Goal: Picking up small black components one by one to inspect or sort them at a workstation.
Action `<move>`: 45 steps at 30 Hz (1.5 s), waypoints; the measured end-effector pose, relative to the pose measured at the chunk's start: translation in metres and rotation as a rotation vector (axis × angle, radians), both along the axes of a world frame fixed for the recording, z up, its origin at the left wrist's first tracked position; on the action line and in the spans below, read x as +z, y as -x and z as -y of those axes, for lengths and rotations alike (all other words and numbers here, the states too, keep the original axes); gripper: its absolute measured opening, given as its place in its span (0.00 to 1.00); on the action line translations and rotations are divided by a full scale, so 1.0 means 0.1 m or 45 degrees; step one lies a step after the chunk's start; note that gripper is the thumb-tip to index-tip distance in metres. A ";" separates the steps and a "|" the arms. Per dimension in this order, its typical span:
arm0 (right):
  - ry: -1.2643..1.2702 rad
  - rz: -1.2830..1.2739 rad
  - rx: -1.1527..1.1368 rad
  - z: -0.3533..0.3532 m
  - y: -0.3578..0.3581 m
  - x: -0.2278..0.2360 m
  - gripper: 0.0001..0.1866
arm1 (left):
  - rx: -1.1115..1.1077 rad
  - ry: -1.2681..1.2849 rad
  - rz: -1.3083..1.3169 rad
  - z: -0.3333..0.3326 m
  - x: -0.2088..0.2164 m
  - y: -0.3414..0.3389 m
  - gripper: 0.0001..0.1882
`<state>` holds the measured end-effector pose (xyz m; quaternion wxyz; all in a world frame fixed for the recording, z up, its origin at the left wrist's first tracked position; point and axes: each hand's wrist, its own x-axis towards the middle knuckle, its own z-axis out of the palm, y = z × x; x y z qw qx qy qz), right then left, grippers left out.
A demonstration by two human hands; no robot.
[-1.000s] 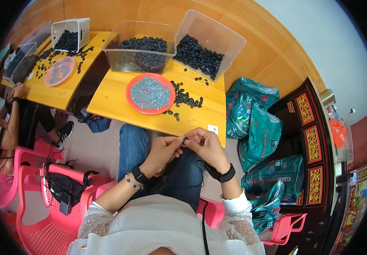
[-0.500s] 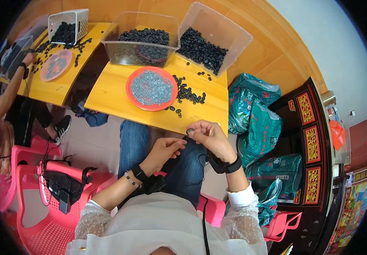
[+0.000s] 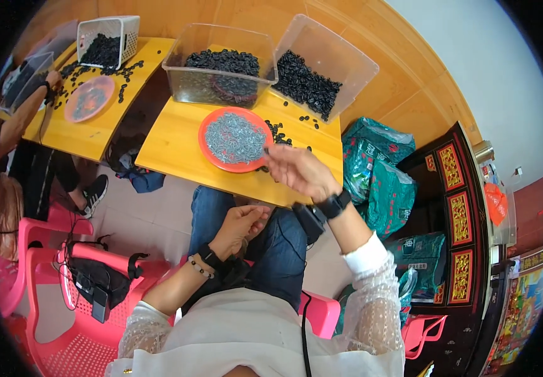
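Observation:
My right hand [image 3: 301, 171] reaches over the table to the right rim of a red round plate [image 3: 205, 152]. Its thumb and finger are pinched together, with a small black piece [image 3: 267, 151] showing at the tips. On the plate lies a heap of thin silver-grey metal pieces [image 3: 237, 137], which look like screws. Over my lap, my left hand [image 3: 239, 229] is closed in a pinch; what it holds, if anything, cannot be made out. Black oval pieces [image 3: 279, 133] lie scattered right of the plate, partly hidden behind my right hand.
Behind the plate stand a clear bin [image 3: 171, 76] and a tilted clear tub [image 3: 357, 69], both holding black pieces. Green bags [image 3: 391, 195] sit right of the yellow table [image 3: 177, 151]. A co-worker's arm [image 3: 27, 113] works at the left table beside a pink plate [image 3: 70, 114].
My right hand has moved from above my lap, forward and up to the plate's right rim. My left hand stays above my lap, still pinched. The view has shifted slightly.

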<state>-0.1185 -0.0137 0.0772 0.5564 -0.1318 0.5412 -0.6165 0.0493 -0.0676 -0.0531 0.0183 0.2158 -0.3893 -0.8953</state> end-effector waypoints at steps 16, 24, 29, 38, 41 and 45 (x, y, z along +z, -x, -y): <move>0.615 0.032 -0.148 0.21 0.23 0.90 0.25 | 0.124 0.084 0.035 0.13 -0.12 0.00 0.13; -0.108 -0.498 -0.281 -0.75 -0.27 0.37 0.17 | 0.077 0.488 0.018 0.05 -0.09 0.34 0.12; -0.336 -1.296 -0.283 -0.82 -0.01 -0.71 0.11 | 0.095 0.500 0.055 -0.07 -0.08 0.40 0.11; -0.752 -1.902 -0.284 -0.31 -0.03 -1.03 0.11 | -0.003 0.626 0.112 -0.12 -0.16 0.26 0.11; -0.855 -1.970 -0.235 -0.22 -0.02 -1.13 0.11 | -0.008 0.644 0.097 -0.11 -0.18 0.24 0.11; -0.876 -2.002 -0.249 -0.17 0.01 -1.21 0.09 | -0.009 0.652 0.099 -0.10 -0.21 0.22 0.11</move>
